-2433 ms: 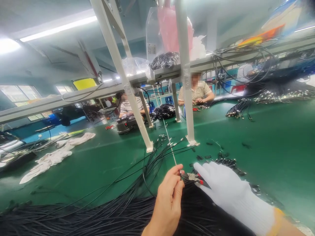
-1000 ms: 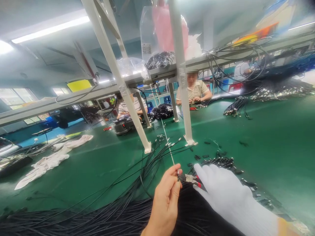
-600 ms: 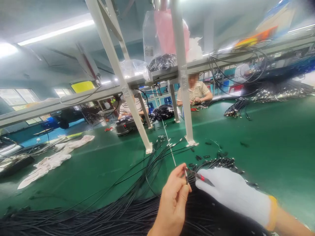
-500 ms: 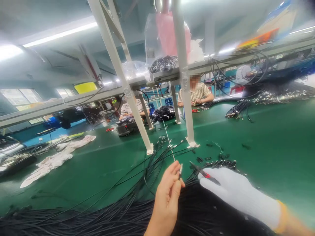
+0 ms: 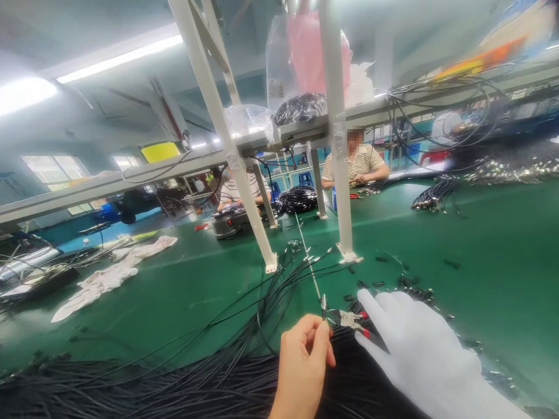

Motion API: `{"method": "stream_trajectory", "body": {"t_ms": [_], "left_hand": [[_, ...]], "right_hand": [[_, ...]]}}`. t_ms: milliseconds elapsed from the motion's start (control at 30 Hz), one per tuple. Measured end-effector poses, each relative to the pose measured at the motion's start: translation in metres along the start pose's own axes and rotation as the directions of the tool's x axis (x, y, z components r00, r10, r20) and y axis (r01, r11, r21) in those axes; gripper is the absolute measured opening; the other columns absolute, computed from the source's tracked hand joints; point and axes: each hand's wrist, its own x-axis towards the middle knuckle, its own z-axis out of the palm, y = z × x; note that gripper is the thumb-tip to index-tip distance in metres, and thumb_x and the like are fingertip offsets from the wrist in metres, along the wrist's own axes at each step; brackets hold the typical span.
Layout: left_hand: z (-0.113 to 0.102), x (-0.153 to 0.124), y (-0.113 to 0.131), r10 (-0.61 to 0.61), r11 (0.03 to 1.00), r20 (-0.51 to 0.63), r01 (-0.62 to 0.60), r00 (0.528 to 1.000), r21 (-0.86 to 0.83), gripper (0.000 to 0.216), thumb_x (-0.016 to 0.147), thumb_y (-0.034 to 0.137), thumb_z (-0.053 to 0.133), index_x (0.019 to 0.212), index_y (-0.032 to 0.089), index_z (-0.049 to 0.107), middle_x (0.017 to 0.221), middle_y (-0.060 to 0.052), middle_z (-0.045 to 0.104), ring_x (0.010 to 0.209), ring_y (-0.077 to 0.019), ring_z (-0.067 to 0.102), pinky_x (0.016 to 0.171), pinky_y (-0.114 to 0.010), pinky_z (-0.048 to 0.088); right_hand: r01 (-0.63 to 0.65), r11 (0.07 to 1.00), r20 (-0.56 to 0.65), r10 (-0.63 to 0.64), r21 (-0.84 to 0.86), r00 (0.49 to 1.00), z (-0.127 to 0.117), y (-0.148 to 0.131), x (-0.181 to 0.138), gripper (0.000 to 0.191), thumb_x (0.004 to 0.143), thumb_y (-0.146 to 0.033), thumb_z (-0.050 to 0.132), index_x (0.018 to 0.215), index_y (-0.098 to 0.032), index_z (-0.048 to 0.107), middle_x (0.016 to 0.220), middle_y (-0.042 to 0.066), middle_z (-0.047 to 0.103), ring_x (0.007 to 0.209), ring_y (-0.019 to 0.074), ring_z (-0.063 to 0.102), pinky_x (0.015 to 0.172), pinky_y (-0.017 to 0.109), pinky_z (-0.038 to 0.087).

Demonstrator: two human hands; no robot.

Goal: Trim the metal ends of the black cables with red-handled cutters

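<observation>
My bare left hand [image 5: 303,361] pinches a black cable end [image 5: 324,308] between thumb and forefinger, its bright metal tip pointing up. My right hand [image 5: 410,343], in a white glove, holds small red-handled pliers [image 5: 349,319]. The spread jaws of the pliers are right at the cable end, just above my left fingertips; whether they touch it I cannot tell. Beneath both hands lies a thick heap of black cables [image 5: 144,390]. A thin metal rod [image 5: 311,265] runs away from the cable tip across the green table [image 5: 196,285].
White frame posts [image 5: 343,203] rise from the table and carry a shelf with bags. Black cable scraps [image 5: 379,284] lie beyond my right hand. A white cloth [image 5: 100,285] is at the left. Two people [image 5: 358,166] sit across the table near a cable coil [image 5: 299,199].
My right hand has turned the pliers and brought their opened jaws leftward to the cable end. My left hand still pinches the cable, a little lower in view. The whole view has shifted slightly.
</observation>
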Motion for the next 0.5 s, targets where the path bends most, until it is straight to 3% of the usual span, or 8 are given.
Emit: {"method": "stream_trajectory", "body": {"t_ms": [200,400,500], "left_hand": [[0.0001,-0.0018,0.0066,0.016,0.990,-0.029,-0.012,0.999,0.142,0.032,0.089,0.042,0.046,0.066,0.020,0.051,0.052,0.006,0.037,0.052,-0.0114,0.033,0.052,-0.026,0.026],[-0.0021,-0.0022,0.0096,0.041,0.986,-0.015,-0.038,0.999,0.163,0.031,0.088,0.039,0.046,0.070,0.017,0.058,0.064,0.001,0.047,0.062,-0.0134,0.039,0.059,-0.026,0.030],[-0.0042,-0.0015,0.0093,0.047,0.977,-0.024,-0.041,0.999,0.208,0.031,0.088,0.037,0.046,0.068,0.017,0.058,0.061,0.002,0.044,0.060,-0.0133,0.037,0.057,-0.026,0.028]], "right_hand": [[0.018,0.999,0.030,-0.017,-0.045,0.999,-0.0019,-0.0001,0.0007,0.047,0.085,-0.043,0.058,0.118,-0.009,0.062,0.082,0.009,0.060,0.075,0.0263,0.058,0.064,0.037,0.041],[0.067,0.994,-0.002,-0.067,-0.085,0.998,-0.0037,0.0008,0.0020,0.047,0.086,-0.042,0.056,0.119,-0.009,0.060,0.081,0.007,0.060,0.074,0.0250,0.056,0.065,0.037,0.037],[0.080,0.993,-0.003,-0.080,-0.087,0.997,-0.0019,0.0017,0.0022,0.046,0.088,-0.043,0.052,0.119,-0.010,0.058,0.081,0.007,0.061,0.075,0.0246,0.056,0.066,0.037,0.037]]}}
